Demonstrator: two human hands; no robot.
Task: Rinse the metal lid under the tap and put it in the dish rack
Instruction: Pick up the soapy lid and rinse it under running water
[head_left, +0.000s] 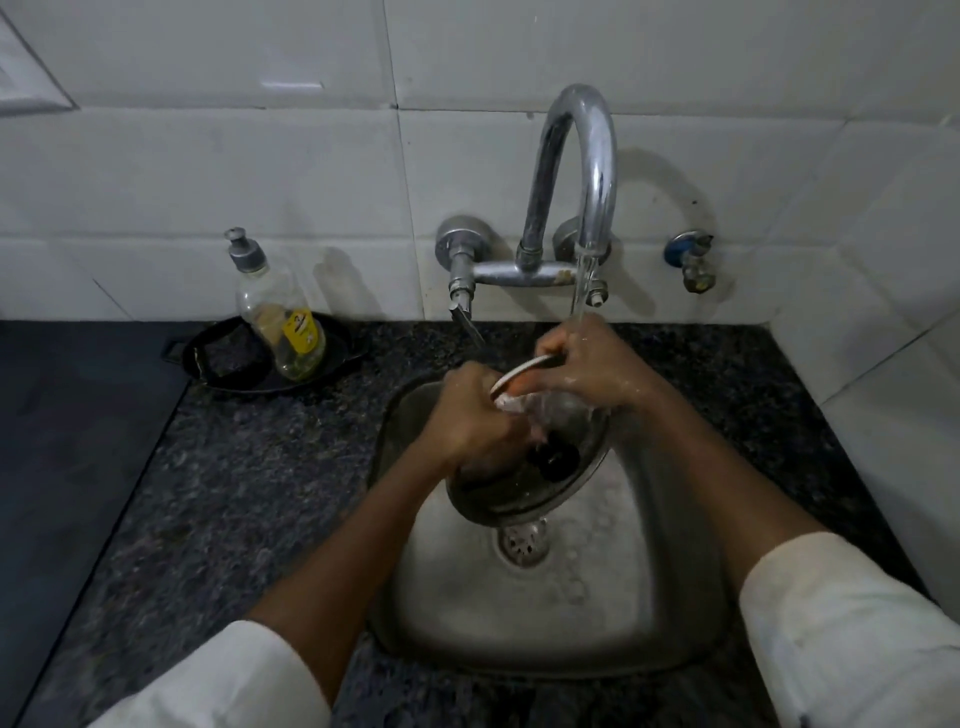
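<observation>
Two hands (470, 415) (584, 364), round steel lid (519, 493)

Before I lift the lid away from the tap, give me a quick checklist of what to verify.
1. Water running from the tap: ok.
2. Stream reaching the metal lid: not ok, it lands on the right hand.
3. Both hands holding: ok, left hand is on it too.
4. Lid over the sink: ok.
5. Soap rinsed off: cannot tell.
6. Dish rack: cannot tell, out of view.
</observation>
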